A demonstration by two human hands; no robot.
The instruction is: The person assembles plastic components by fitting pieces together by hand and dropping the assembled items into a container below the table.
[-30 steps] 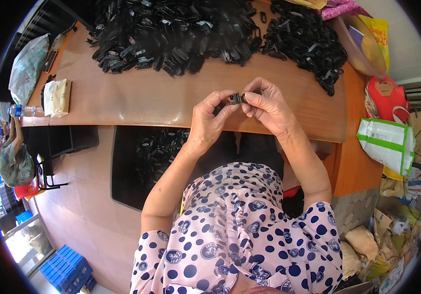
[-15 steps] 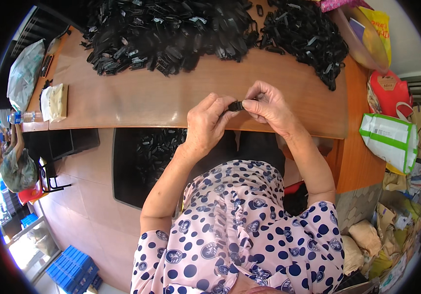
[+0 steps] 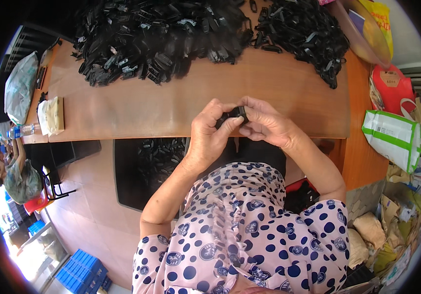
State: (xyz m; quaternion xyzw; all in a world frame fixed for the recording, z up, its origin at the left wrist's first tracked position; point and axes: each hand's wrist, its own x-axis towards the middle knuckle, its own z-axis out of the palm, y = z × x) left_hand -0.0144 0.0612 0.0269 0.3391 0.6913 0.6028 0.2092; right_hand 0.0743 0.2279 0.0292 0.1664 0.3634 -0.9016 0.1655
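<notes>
Over the table's front edge, my left hand (image 3: 209,130) and my right hand (image 3: 268,123) meet around one small black plastic part (image 3: 239,112). Thumb and fingers of each hand pinch it, and they hide much of its shape. Farther back on the brown wooden table (image 3: 171,110) lies a large heap of similar black plastic parts (image 3: 141,44). A smaller heap of black parts (image 3: 308,39) sits to its right. Both heaps are out of my hands' reach at this moment.
Below the table stands a dark bin (image 3: 118,181) holding more black parts. A tissue pack (image 3: 52,116) and water bottle (image 3: 24,130) are at left, near a seated person (image 3: 19,179). Bags (image 3: 392,137) crowd the right side; blue crates (image 3: 82,270) stand lower left.
My hands have drawn closer together around the black part, and it has turned, its right end now tipped upward. The view has shifted slightly.
</notes>
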